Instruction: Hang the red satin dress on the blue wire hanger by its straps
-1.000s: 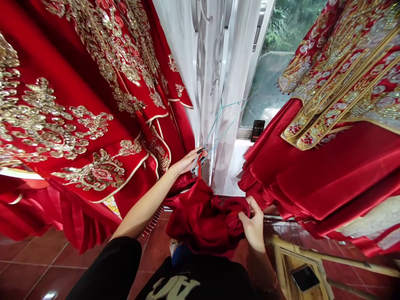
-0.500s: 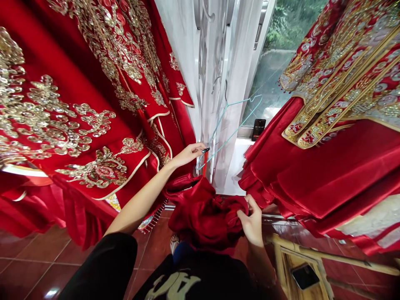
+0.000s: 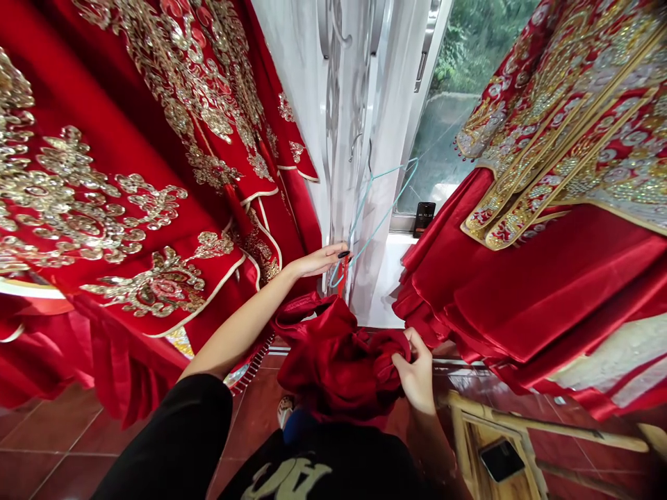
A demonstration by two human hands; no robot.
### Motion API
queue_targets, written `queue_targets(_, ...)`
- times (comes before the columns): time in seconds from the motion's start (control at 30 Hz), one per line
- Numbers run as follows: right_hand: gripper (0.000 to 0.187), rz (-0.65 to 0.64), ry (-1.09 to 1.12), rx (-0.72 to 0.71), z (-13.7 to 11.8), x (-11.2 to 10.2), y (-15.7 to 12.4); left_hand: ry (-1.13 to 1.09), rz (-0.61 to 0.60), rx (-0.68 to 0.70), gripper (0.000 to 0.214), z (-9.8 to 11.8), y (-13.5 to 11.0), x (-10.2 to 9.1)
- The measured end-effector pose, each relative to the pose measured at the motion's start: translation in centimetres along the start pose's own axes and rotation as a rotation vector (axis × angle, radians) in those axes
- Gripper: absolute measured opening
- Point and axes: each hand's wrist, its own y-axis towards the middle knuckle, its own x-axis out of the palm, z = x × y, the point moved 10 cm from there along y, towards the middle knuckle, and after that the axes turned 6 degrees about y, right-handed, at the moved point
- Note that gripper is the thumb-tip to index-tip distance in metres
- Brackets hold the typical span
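My left hand (image 3: 319, 260), with dark-painted nails, reaches up at the white curtain, and its fingertips are on the lower end of a teal wire hanger (image 3: 363, 201). A small red strip (image 3: 340, 286) shows at the hanger's bottom corner, just past those fingers. My right hand (image 3: 415, 368) is low and closed around a bunched dark red satin garment (image 3: 333, 368), which sags in a loose heap in front of my chest. Much of that garment's shape is hidden in its folds.
Red garments with gold embroidery hang close on both sides (image 3: 125, 173) (image 3: 536, 292). Ahead are a sheer white curtain (image 3: 297, 104), a window (image 3: 442, 139) and a phone (image 3: 424, 219) on the sill. A wooden stool (image 3: 500, 423) holds a dark tablet (image 3: 501, 460) at lower right, above red tiles (image 3: 57, 430).
The hanger has swung from a narrow, twisted shape to a wider spread, with my left hand shifted slightly up along it. The satin bundle and my right hand have barely moved.
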Motion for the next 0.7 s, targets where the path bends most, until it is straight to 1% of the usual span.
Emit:
queue_targets(0.07,0.014,-0.008,0.002,-0.004,0.1,0.0,0.0,0.048,0.022,-0.020,0.030,0.4,0.2,-0.3)
queue_targets(0.13,0.013,-0.015,0.004,0.001,0.2,-0.1,-0.1,0.188,0.043,0.022,0.023,1.4,0.2,-0.7)
queue_targets(0.17,0.013,-0.016,0.003,0.007,0.3,-0.1,-0.1,0.263,0.056,0.059,0.023,2.0,0.1,-0.8)
queue_targets(0.23,0.014,-0.006,-0.001,0.020,0.4,-0.3,-0.1,0.356,0.103,0.123,0.032,2.8,-0.2,-1.2)
queue_targets(0.3,0.015,0.007,-0.006,0.033,0.4,-0.5,-0.1,0.343,0.207,0.168,0.040,3.1,-1.0,-2.0)
queue_targets(0.37,0.015,0.023,-0.001,0.040,0.4,-0.8,0.0,0.319,0.354,0.239,0.044,3.6,-2.4,-2.6)
queue_targets(0.4,0.016,0.033,0.004,0.042,0.4,-0.9,0.0,0.341,0.430,0.291,0.044,4.0,-3.3,-2.7)
queue_targets(0.47,0.017,0.055,0.016,0.037,0.4,-1.2,0.1,0.463,0.567,0.407,0.047,5.2,-5.4,-2.1)
queue_targets(0.53,0.017,0.070,0.024,0.028,0.6,-1.4,0.3,0.663,0.629,0.467,0.050,6.0,-7.3,-0.4)
queue_targets(0.57,0.017,0.072,0.023,0.027,0.8,-1.5,0.4,0.763,0.634,0.457,0.052,6.1,-8.0,0.4)
queue_targets(0.63,0.017,0.085,0.018,0.031,1.5,-1.8,0.6,0.910,0.616,0.364,0.052,5.3,-9.4,1.3)
queue_targets(0.7,0.016,0.128,0.025,0.043,2.2,-2.7,0.9,0.982,0.624,0.244,0.052,4.0,-11.4,1.0)
